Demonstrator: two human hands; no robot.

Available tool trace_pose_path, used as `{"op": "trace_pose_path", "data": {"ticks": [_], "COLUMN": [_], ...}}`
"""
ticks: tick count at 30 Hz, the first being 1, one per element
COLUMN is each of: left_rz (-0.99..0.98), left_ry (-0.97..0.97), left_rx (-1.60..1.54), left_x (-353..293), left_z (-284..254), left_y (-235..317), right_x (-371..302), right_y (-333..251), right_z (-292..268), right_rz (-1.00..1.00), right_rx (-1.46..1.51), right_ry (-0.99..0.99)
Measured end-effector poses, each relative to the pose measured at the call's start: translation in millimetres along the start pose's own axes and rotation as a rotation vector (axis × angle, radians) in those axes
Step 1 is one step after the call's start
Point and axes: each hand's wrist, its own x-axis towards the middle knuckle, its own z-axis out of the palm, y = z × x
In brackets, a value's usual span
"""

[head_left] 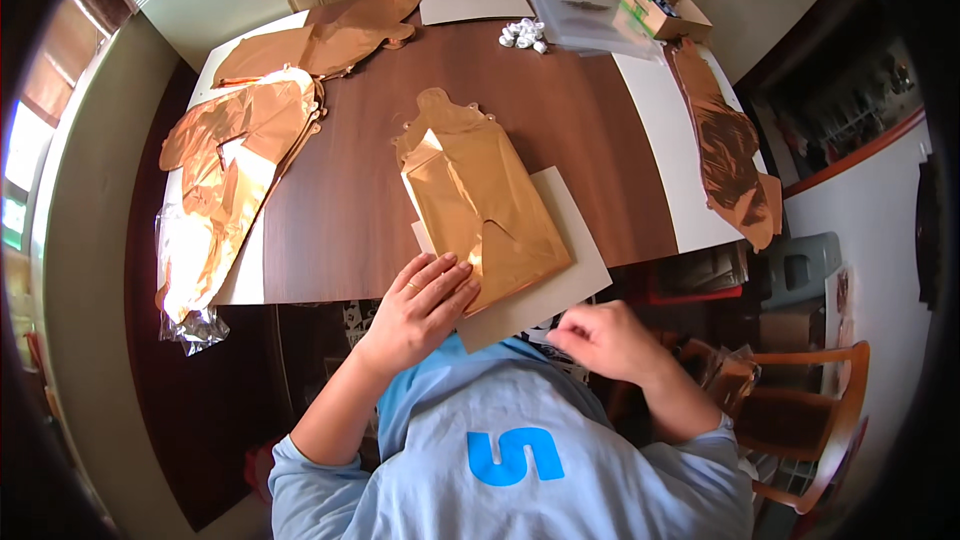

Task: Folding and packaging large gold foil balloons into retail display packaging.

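A folded gold foil balloon [490, 210] lies on a white rectangular board [575, 230], which reaches past the table's near edge. Its rounded end with small tabs points away from me. My left hand [425, 305] rests on the foil's near left corner, fingers stretched out and pressing it flat. Off the board's near right corner, my right hand [605, 340] is held in the air with its fingers curled in. It is slightly blurred, and anything between the fingertips is hidden.
More flat copper-coloured foil balloons [235, 155] cover the table's left side, and another foil piece [722, 130] lies at the right edge. Small white rolled bundles [523, 35], clear plastic sheets [590, 20] and an open cardboard box [665, 12] sit at the back. A wooden chair [800, 410] stands at right.
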Motion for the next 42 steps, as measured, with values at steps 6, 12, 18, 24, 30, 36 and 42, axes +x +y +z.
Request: {"op": "trace_pose_path", "data": {"ticks": [6,12,18,24,30,36,42], "left_rz": [-0.008,-0.140,-0.265,-0.300,-0.304,-0.252,-0.258], "left_ry": [-0.023,0.009,-0.042,-0.018,0.092,-0.152,-0.138], "left_rx": [-0.085,-0.022,0.077,0.076,0.041,0.110,0.091], "left_x": [-4,-9,-9,-9,12,11,8], "left_z": [2,-13,-13,-15,-3,9,9], "left_y": [-4,-1,-9,-20,17,5,11], "right_x": [43,59,55,45,42,19,-11], "right_y": [-7,11,18,12,5,36,69], "right_z": [-7,28,28,35,33,-3,0], "right_rz": [-0.471,-0.466,-0.454,-0.365,-0.363,-0.110,0.459], "right_rx": [-0.467,-0.499,-0.585,-0.593,-0.545,-0.353,0.770], "right_ry": [0.236,0.069,0.059,0.086,0.117,0.724,0.296]}}
